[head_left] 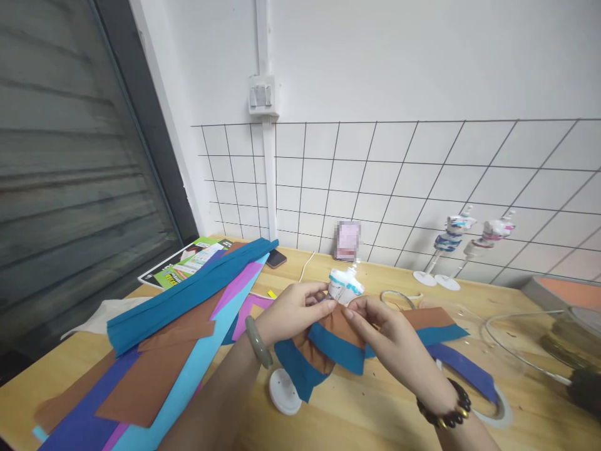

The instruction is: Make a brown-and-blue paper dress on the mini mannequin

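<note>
Apparently for steadiness, your left hand [297, 311] is clasped on the side of the small white dress form [345, 287], which leans above the tabletop [366, 416]. Your right hand [393, 331] pinches the brown-and-teal fabric [337, 346] at the waist, thumb and fingers together, probably so its gathers sit snug.

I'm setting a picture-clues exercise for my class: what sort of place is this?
Probably a craft or sewing workroom: loose coloured strips lie on a wooden table, two little mannequins stand farther back, and the person's fingers pinch brown-and-blue ruffles at another mannequin.
</note>
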{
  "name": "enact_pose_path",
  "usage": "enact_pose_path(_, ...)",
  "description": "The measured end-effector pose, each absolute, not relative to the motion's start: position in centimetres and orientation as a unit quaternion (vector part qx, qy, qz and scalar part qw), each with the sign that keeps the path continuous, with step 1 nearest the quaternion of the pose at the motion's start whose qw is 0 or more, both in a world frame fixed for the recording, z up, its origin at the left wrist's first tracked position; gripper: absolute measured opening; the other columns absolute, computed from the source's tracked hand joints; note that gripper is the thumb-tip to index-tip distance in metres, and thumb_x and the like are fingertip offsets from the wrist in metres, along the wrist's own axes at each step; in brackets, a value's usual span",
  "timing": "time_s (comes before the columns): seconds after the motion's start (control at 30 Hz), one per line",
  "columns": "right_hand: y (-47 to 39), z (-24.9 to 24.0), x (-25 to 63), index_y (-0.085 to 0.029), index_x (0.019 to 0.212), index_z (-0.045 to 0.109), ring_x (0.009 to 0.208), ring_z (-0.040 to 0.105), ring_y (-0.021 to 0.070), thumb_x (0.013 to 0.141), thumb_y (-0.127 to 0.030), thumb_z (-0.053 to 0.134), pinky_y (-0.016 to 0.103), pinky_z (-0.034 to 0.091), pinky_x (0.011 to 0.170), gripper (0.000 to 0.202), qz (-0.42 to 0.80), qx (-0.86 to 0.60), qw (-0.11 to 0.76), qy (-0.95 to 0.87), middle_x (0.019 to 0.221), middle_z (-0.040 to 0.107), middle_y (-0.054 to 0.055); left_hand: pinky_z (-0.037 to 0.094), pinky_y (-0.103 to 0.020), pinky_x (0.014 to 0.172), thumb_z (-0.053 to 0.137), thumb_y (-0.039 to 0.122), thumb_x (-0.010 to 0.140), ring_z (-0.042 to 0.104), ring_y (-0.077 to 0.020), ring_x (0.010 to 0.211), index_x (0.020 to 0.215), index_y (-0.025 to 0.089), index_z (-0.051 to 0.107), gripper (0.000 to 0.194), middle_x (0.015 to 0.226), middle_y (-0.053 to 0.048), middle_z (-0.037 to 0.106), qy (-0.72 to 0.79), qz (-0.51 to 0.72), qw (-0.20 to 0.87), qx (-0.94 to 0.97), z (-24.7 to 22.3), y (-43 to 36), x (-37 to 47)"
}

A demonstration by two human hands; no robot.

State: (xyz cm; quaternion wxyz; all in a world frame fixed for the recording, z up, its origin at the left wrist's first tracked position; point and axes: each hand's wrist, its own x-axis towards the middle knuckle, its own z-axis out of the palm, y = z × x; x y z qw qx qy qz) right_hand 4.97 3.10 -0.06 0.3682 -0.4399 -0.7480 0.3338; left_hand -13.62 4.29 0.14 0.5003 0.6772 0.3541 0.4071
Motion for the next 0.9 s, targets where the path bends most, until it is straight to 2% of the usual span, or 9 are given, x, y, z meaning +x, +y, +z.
enact_pose_path(0.23,2.9,0.1,4.9,-0.02,0.077,0.058,0.057,0.051,0.0129,0.09,-0.043,0.046,0.023,0.043,0.049,0.029,0.311,-0.439,0.372,-0.757,0.067,0.058,0.0,0.045,-0.034,0.088,0.06,0.027,0.081,0.06,-0.0213,0.099,0.114,0.019,0.06,0.033,0.106,-0.007,0.065,0.347,0.414,0.493,0.682,0.2,4.2,-13.3)
enact_pose_path(0.43,2.9,0.1,4.9,-0.019,0.081,0.061,0.061,0.056,0.0144,0.09,-0.043,0.046,0.024,0.046,0.052,0.029,0.304,-0.432,0.373,-0.763,0.071,0.064,0.002,0.047,-0.033,0.081,0.062,0.026,0.079,0.061,-0.0208,0.092,0.111,0.017,0.057,0.034,0.095,-0.007,0.064,0.379,0.423,0.487,0.664,-0.5,4.5,-13.3)
enact_pose_path(0.6,2.8,0.5,5.0,-0.02,0.081,0.062,0.06,0.055,0.015,0.09,-0.045,0.046,0.025,0.044,0.051,0.031,0.311,-0.438,0.356,-0.765,0.07,0.063,0.002,0.047,-0.033,0.08,0.061,0.025,0.079,0.061,-0.0206,0.092,0.108,0.017,0.055,0.031,0.095,-0.007,0.062,0.384,0.423,0.48,0.666,-0.6,4.5,-13.4)
enact_pose_path(0.73,2.6,0.7,5.0,-0.019,0.077,0.062,0.06,0.054,0.0146,0.088,-0.045,0.048,0.025,0.043,0.051,0.031,0.332,-0.443,0.35,-0.756,0.068,0.062,0.001,0.047,-0.032,0.079,0.06,0.025,0.079,0.061,-0.0208,0.092,0.107,0.017,0.056,0.029,0.094,-0.006,0.062,0.38,0.427,0.478,0.667,-0.6,4.5,-13.4)
enact_pose_path(0.9,2.6,0.7,5.1,-0.019,0.087,0.064,0.061,0.054,0.0143,0.087,-0.045,0.05,0.024,0.043,0.048,0.029,0.397,-0.409,0.356,-0.741,0.073,0.062,0.002,0.048,-0.032,0.08,0.063,0.025,0.078,0.061,-0.0195,0.089,0.108,0.018,0.057,0.031,0.093,-0.006,0.063,0.375,0.426,0.485,0.665,-0.7,4.6,-13.5)
